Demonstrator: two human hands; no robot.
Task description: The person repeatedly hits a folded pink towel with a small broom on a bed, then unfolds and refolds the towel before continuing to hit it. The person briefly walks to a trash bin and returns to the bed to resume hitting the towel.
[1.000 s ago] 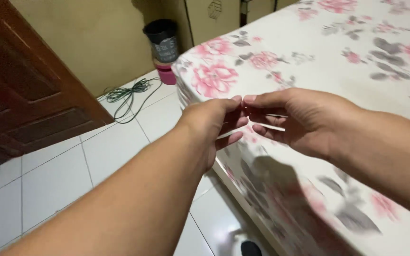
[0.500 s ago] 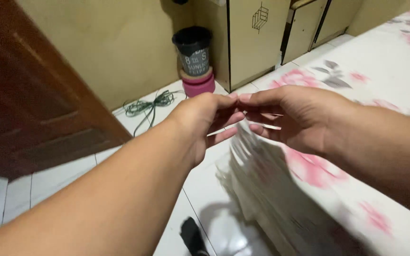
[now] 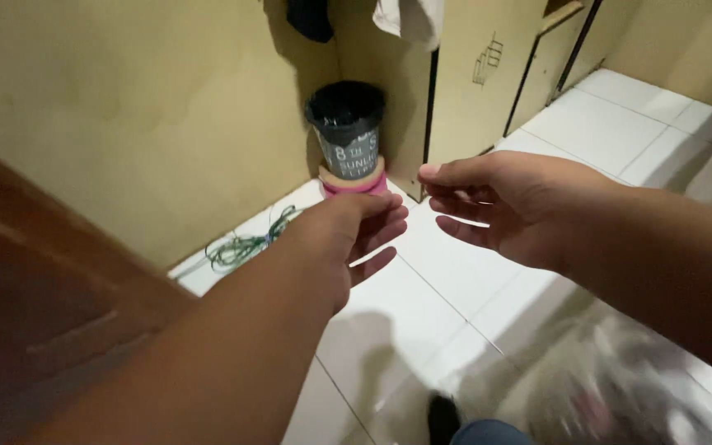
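Both hands out in front, left hand [image 3: 348,235] and right hand [image 3: 508,206] with fingers loosely spread and empty, the blurred flowered sheet [image 3: 620,387] down below the right fingers, looking soft, light, floppy, best pinched at an edge

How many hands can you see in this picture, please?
2. The left hand is at the centre, held out over the white tiled floor; the right hand is just beside it, fingers loosely open. Both look empty. No others show.
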